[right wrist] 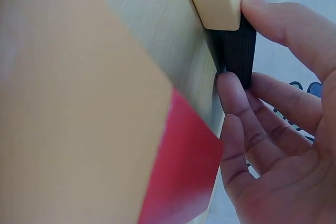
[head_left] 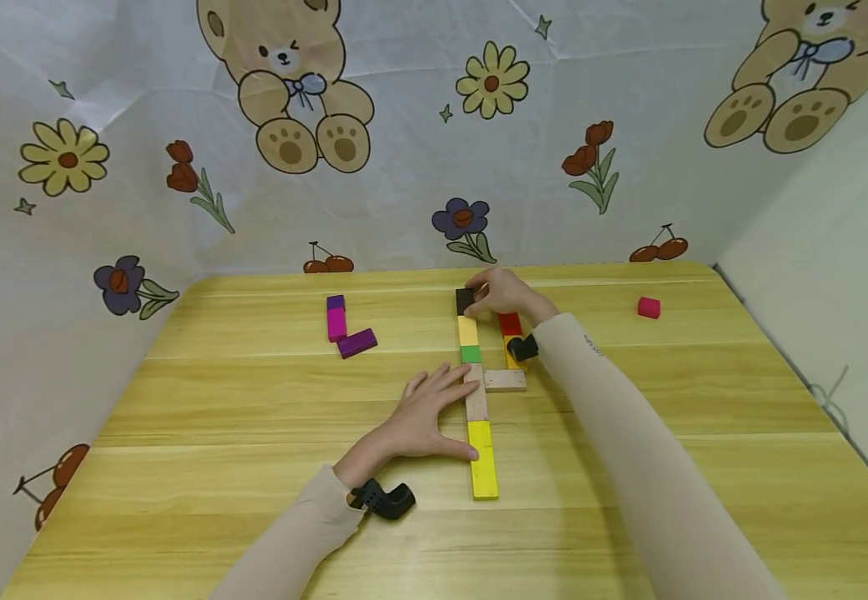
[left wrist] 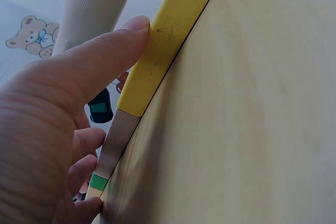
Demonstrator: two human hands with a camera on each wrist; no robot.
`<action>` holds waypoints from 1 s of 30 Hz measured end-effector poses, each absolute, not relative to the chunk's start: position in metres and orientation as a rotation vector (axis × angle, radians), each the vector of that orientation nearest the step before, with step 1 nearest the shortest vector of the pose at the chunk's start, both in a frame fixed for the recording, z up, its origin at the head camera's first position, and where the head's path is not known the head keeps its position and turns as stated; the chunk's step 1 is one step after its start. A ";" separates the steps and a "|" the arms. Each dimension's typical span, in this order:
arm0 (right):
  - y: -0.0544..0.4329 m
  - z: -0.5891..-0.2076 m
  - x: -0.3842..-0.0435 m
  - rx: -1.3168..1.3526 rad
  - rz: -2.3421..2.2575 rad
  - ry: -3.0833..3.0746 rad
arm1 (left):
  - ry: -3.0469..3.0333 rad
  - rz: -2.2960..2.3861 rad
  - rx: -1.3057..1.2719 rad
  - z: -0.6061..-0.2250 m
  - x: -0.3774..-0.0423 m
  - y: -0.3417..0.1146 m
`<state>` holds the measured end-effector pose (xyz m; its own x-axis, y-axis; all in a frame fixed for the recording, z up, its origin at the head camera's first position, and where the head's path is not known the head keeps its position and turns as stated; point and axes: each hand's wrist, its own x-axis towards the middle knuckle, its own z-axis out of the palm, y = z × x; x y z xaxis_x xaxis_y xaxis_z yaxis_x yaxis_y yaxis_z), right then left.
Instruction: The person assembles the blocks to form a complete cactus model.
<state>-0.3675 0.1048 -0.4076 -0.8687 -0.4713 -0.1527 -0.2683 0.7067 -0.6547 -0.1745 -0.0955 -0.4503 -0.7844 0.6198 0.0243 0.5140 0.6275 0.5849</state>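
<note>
A straight line of blocks runs away from the person: a long yellow block (head_left: 483, 471), a plain wooden block (head_left: 476, 405), a green block (head_left: 471, 354), a pale tan block (head_left: 467, 332) and a black block (head_left: 464, 301) at the far end. With fingers spread, my left hand (head_left: 419, 422) touches the line's left side, thumb on the yellow block and fingertips by the plain wooden one. My right hand (head_left: 507, 292) pinches the black block (right wrist: 240, 56) between thumb and fingers, against the tan block's end in the right wrist view.
Another plain wooden block (head_left: 505, 381) juts right from the line, with orange (head_left: 512, 362) and red (head_left: 509, 323) blocks running back from it. Purple (head_left: 357, 342), magenta (head_left: 336, 324) and violet (head_left: 335, 302) blocks lie left. A pinkish-red block (head_left: 649, 307) sits far right. Patterned cloth (head_left: 404, 208) hangs behind.
</note>
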 end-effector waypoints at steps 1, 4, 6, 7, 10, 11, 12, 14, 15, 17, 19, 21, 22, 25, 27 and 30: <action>0.105 -0.407 -0.367 -0.581 -0.929 2.604 | 2.668 0.876 0.941 -0.450 -0.174 -0.095; 0.105 -0.406 -0.366 -0.579 -0.930 2.597 | 2.667 0.875 0.940 -0.450 -0.175 -0.095; 0.105 -0.406 -0.366 -0.580 -0.928 2.595 | 2.668 0.877 0.939 -0.451 -0.175 -0.095; 0.105 -0.406 -0.367 -0.580 -0.928 2.595 | 2.668 0.877 0.938 -0.451 -0.175 -0.095; 0.105 -0.408 -0.367 -0.590 -0.925 2.597 | 2.669 0.879 0.939 -0.452 -0.176 -0.095; 0.106 -0.408 -0.367 -0.592 -0.925 2.598 | 2.668 0.879 0.938 -0.452 -0.176 -0.095; 0.106 -0.408 -0.367 -0.594 -0.924 2.599 | 2.668 0.879 0.938 -0.452 -0.176 -0.095; 0.106 -0.407 -0.367 -0.596 -0.923 2.602 | 2.668 0.879 0.939 -0.452 -0.176 -0.094; 0.106 -0.407 -0.366 -0.594 -0.921 2.603 | 2.668 0.879 0.938 -0.452 -0.176 -0.094; 0.106 -0.406 -0.366 -0.588 -0.913 2.606 | 2.667 0.881 0.938 -0.452 -0.176 -0.094; 0.105 -0.406 -0.367 -0.584 -0.903 2.609 | 2.665 0.884 0.939 -0.452 -0.176 -0.094; 0.105 -0.407 -0.367 -0.580 -0.896 2.609 | 2.667 0.886 0.941 -0.452 -0.176 -0.094; 0.105 -0.407 -0.367 -0.581 -0.892 2.609 | 2.667 0.888 0.941 -0.451 -0.176 -0.094; 0.105 -0.407 -0.368 -0.589 -0.884 2.610 | 2.669 0.890 0.942 -0.451 -0.175 -0.094; 0.106 -0.407 -0.368 -0.594 -0.875 2.611 | 2.667 0.892 0.939 -0.450 -0.175 -0.094; 0.106 -0.407 -0.368 -0.595 -0.862 2.613 | 2.664 0.898 0.941 -0.450 -0.174 -0.095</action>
